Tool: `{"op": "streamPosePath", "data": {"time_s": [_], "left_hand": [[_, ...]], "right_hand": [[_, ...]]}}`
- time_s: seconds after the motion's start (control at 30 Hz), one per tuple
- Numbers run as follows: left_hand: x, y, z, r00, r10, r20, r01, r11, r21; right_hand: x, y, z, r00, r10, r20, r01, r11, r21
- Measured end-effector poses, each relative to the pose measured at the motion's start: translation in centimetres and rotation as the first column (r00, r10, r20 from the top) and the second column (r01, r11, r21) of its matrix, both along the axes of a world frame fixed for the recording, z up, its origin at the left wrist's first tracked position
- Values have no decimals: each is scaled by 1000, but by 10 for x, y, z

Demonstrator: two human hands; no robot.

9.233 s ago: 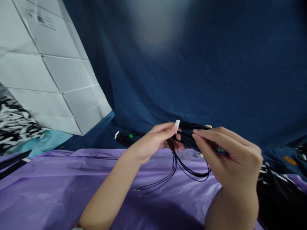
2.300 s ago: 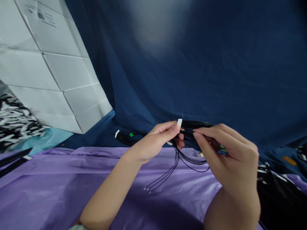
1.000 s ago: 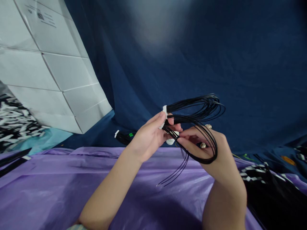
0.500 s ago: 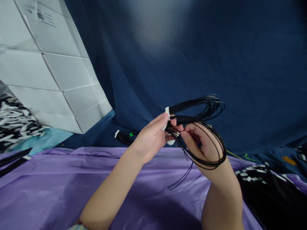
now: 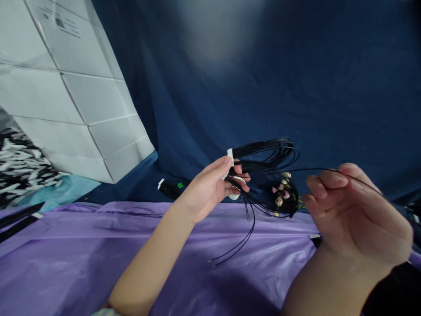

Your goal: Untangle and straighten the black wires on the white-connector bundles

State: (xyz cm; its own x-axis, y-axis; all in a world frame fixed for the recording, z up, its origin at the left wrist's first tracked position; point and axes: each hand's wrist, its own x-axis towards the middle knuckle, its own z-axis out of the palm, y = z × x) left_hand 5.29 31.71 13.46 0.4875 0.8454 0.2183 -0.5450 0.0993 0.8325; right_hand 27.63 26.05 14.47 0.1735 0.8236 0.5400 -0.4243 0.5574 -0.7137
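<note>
My left hand (image 5: 210, 188) pinches a small white connector (image 5: 229, 157) from which a looped bundle of thin black wires (image 5: 269, 162) springs to the right. Loose wire ends (image 5: 230, 252) hang below it over the purple sheet (image 5: 82, 250). My right hand (image 5: 355, 210) is off to the right, fingers curled, with a single black wire (image 5: 296, 170) running from the bundle across its fingertips. A cluster of small round pale parts (image 5: 281, 193) lies behind the bundle on the blue cloth.
White cartons (image 5: 66, 96) are stacked at the left. Another black wire set with a white connector and green tag (image 5: 169, 186) lies on the blue cloth (image 5: 263, 87). A heap of black-and-white pieces (image 5: 19, 166) sits far left. A black strip (image 5: 16, 215) crosses the left edge.
My right hand has left the wire loop and moved right and toward me, drawing one wire out. The loop has sprung back and dropped slightly. My left hand keeps the connector.
</note>
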Motion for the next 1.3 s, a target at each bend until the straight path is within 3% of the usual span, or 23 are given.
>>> {"op": "streamPosePath", "data": {"time_s": [0.23, 0.33, 0.43, 0.53, 0.6, 0.67, 0.73, 0.77, 0.83, 0.9, 0.97, 1.1, 1.17, 1.3], "left_hand": [[2, 1, -2, 999, -4, -37, 4, 1000, -7], [2, 2, -2, 999, -2, -39, 1, 1000, -16], [4, 1, -3, 999, -27, -39, 27, 1000, -3], [6, 0, -4, 999, -41, -30, 42, 999, 14], [6, -1, -4, 999, -35, -14, 35, 999, 11], [6, -2, -3, 999, -35, -11, 35, 999, 2], [5, -2, -3, 999, -37, -23, 37, 999, -3], [5, -2, -3, 999, -33, -31, 34, 999, 2], [4, -1, -3, 999, -20, -51, 21, 1000, 20], [2, 0, -4, 997, -1, -80, 5, 999, 46], [2, 1, -4, 992, 11, -129, -3, 998, 66], [-1, 1, -4, 977, 24, -211, -1, 994, 105], [-2, 0, -3, 973, 20, -231, 9, 992, 123], [-3, 0, -3, 965, 21, -260, 22, 987, 160]], "right_hand": [[-14, -3, -1, 959, -277, 60, 270, 957, 103], [-16, -2, -1, 942, -328, 66, 318, 939, 132], [-15, 3, 0, 945, -326, -27, 327, 940, 100], [-12, 9, 1, 954, -233, -190, 256, 961, 108], [-7, 10, 1, 953, -67, -295, 128, 973, 194], [-3, 10, -1, 938, 132, -321, -25, 948, 318], [-2, 8, -4, 942, 196, -272, -87, 927, 365], [-3, 6, -5, 963, 143, -227, -58, 937, 345], [-10, 1, -5, 988, -109, -108, 137, 943, 302], [-19, -5, -4, 912, -407, 56, 373, 877, 301], [-27, -12, -2, 792, -555, 253, 479, 822, 307], [-33, -19, -1, 603, -573, 555, 486, 815, 315], [-33, -17, -2, 537, -605, 588, 507, 788, 348], [-34, -13, -5, 495, -643, 584, 553, 752, 358]]}}
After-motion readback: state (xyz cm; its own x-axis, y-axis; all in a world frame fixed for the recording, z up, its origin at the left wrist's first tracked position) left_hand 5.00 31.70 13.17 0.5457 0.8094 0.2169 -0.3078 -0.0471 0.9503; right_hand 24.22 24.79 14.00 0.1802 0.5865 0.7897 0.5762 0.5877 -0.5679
